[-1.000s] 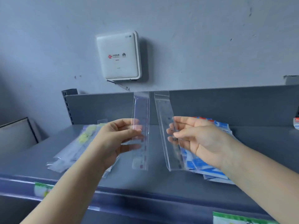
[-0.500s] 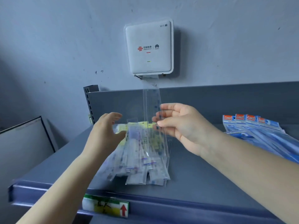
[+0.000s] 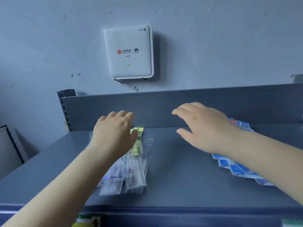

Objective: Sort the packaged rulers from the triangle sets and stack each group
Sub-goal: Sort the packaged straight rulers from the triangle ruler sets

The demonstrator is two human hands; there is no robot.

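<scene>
Clear-sleeved rulers lie fanned under the left hand; both hands' fingers released.

Shelf: dull grey-blue metal
Ruler packets: clear plastic — one yellow header card
Triangle set packets: blue and white, red tabs
Wall router: white — red logo

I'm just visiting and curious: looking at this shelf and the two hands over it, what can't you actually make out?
Head view only:
- Clear ruler packets: motion blur; count and print unreadable; left hand covers their far ends.
- Blue packets: right hand and forearm hide most; contents unclear.
- Shelf-edge labels: cut off by the bottom edge.
- Whether the left hand touches the packets: unclear.
</scene>
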